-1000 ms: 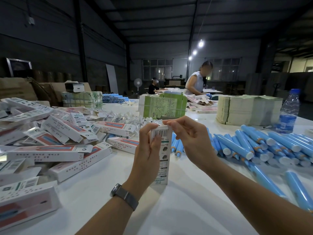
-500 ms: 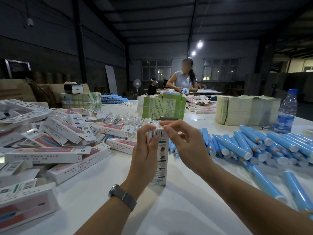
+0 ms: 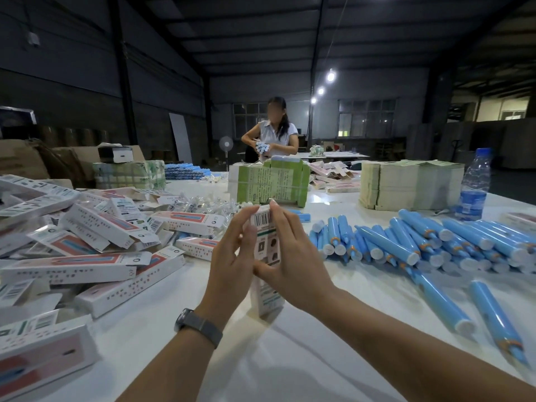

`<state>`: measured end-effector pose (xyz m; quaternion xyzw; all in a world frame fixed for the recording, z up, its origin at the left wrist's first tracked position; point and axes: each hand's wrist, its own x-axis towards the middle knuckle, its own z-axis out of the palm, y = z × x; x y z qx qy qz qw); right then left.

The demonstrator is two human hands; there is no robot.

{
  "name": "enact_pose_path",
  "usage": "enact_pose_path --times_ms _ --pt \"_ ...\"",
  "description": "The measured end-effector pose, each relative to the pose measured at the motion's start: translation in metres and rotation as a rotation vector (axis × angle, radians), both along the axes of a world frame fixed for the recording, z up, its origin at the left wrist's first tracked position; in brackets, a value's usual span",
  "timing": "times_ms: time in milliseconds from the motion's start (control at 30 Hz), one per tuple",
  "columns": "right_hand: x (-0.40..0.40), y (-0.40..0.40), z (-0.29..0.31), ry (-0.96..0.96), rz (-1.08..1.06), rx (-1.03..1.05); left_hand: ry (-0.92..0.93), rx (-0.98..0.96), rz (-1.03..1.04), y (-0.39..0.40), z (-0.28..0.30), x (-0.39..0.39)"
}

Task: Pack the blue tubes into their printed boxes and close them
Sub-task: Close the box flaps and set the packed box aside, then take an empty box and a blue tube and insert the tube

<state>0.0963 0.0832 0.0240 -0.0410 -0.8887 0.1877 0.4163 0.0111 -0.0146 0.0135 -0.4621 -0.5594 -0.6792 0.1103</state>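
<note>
A printed white box (image 3: 265,250) stands upright on the white table (image 3: 290,358), barcode near its top. My left hand (image 3: 232,259) holds its left side, fingers reaching up to the top edge. My right hand (image 3: 293,256) holds the right side, its fingers lying along the box up to the top and its thumb across the front. A large heap of blue tubes (image 3: 420,242) with white caps lies to the right. Two loose blue tubes (image 3: 493,320) lie nearer on the right. Whether a tube is inside the box is hidden.
A pile of printed boxes (image 3: 95,250) covers the left of the table. Bundles of flat green cartons (image 3: 272,184) and pale cartons (image 3: 406,184) stand behind. A water bottle (image 3: 474,187) stands at the far right. A person (image 3: 275,132) works at the far end.
My right hand has come down from pinching the box's top flap to lie along its right side. The person at the far end has straightened up, holding a bunch of tubes.
</note>
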Motion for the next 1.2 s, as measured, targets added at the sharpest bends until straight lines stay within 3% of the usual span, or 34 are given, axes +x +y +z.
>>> enact_pose_path --times_ms 133,333,633,767,967,1200 --pt "0.001 0.003 0.014 -0.014 -0.047 0.002 0.034 -0.024 -0.019 -0.002 -0.002 0.001" --pt "0.069 0.045 0.053 -0.059 -0.32 -0.095 0.204 -0.087 0.286 0.002 -0.021 -0.033" --pt "0.266 0.167 0.018 -0.799 -0.97 -0.215 0.055 -0.236 0.249 0.039 -0.061 -0.076" --pt "0.306 0.185 0.009 -0.905 -1.139 -0.191 0.01 -0.325 0.199 0.039 -0.063 -0.083" --pt "0.279 0.181 0.015 -0.799 -1.112 0.022 0.027 -0.371 0.283 0.031 -0.063 -0.07" --pt "0.142 0.11 0.0 -0.378 -0.577 -0.05 0.121 -0.378 0.311 0.023 -0.038 -0.023"
